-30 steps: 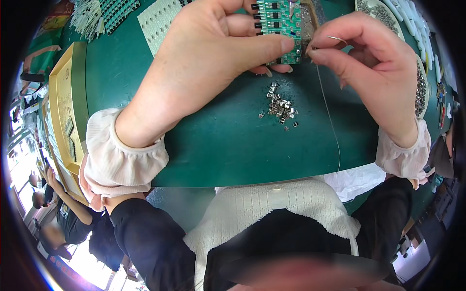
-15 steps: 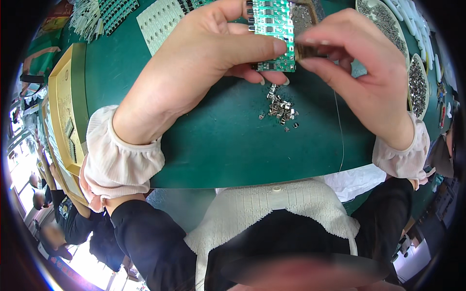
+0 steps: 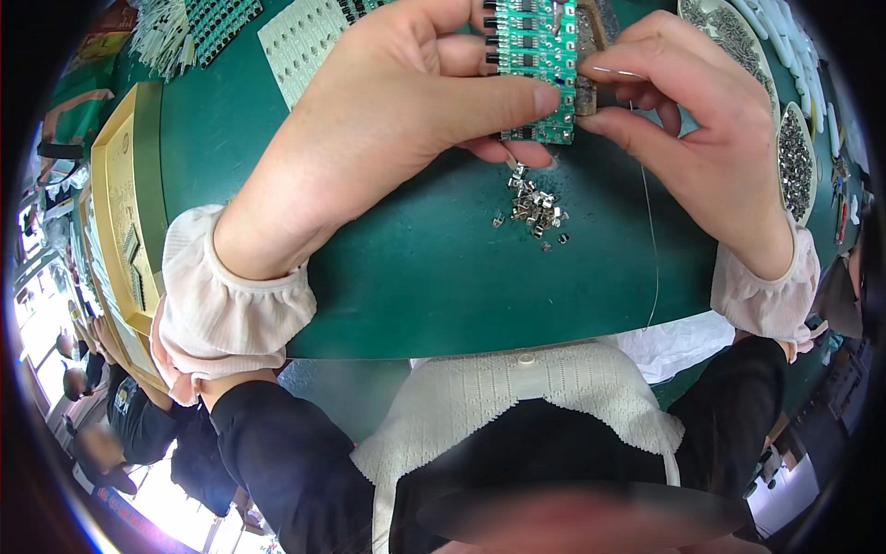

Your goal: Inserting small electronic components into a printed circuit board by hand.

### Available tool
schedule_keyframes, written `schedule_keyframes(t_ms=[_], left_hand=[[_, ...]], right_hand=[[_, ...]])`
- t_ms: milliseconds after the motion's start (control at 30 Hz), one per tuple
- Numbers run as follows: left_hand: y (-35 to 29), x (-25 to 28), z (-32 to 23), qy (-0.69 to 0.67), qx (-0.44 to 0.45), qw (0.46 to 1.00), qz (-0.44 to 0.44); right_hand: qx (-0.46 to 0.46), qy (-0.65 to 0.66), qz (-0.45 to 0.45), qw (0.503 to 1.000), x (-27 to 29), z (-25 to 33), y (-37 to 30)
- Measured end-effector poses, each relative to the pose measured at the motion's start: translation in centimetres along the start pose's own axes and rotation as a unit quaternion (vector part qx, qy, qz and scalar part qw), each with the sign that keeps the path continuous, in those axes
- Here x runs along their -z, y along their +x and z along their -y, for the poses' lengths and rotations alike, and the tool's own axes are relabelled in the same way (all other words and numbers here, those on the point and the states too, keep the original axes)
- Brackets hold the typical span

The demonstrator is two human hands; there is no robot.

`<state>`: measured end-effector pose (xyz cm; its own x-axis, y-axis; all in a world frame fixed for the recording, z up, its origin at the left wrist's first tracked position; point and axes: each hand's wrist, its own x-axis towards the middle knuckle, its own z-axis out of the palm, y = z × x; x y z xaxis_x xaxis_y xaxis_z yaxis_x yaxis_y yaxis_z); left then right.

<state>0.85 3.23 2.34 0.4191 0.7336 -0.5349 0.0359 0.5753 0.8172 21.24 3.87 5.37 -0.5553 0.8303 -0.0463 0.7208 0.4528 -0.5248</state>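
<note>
My left hand [image 3: 388,115] grips a green circuit board panel [image 3: 528,63] near the top of the head view, thumb across its face and fingers beneath. Black parts line the board's left edge, and small pads run down its right side. Close to that right edge is my right hand [image 3: 706,125], fingers bent, with a thin silvery solder wire [image 3: 650,222] in it. A short end of the wire shows by the index finger; the rest trails down to the table's front edge. Below the board lies a small heap of metal clips [image 3: 535,208].
Behind my right fingertips stands a worn brown container [image 3: 591,42]. Dishes of small metal parts [image 3: 795,164] sit on the right. More board panels [image 3: 300,46] lie at the back left. A yellow tray [image 3: 113,198] is at the left edge; people sit beyond it.
The board has shifted slightly right and down with my left hand. My right fingers have opened a little, and the wire's end now shows by the index finger.
</note>
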Motion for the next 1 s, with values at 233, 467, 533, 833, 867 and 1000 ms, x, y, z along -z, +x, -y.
schedule_keyframes(t_ms=[233, 467, 533, 833, 867, 1000], left_hand=[[5.9, 4.0, 4.1, 0.076, -0.516, 0.788, 0.326], [-0.2, 0.0, 0.1, -0.018, -0.053, 0.998, -0.017], [-0.1, -0.1, 0.4, -0.041, -0.075, 0.996, -0.028], [-0.5, -0.7, -0.5, -0.037, -0.13, 0.989, -0.059], [-0.5, -0.8, -0.6, -0.048, -0.135, 0.987, -0.072], [-0.5, -0.7, -0.6, -0.045, -0.143, 0.985, -0.08]], right_hand=[[-0.027, 0.025, -0.019, 0.999, -0.7, -0.4, -0.1], [0.033, 0.146, -0.049, 0.988, -1.7, -1.1, -0.9], [-0.071, 0.229, -0.05, 0.97, -1.8, -0.7, -0.9], [0.065, 0.25, -0.046, 0.965, -1.5, -3.2, -0.7], [0.065, 0.25, -0.046, 0.965, -1.7, -3.2, -0.7], [0.025, 0.27, -0.069, 0.96, -2.1, -3.2, -0.5]])
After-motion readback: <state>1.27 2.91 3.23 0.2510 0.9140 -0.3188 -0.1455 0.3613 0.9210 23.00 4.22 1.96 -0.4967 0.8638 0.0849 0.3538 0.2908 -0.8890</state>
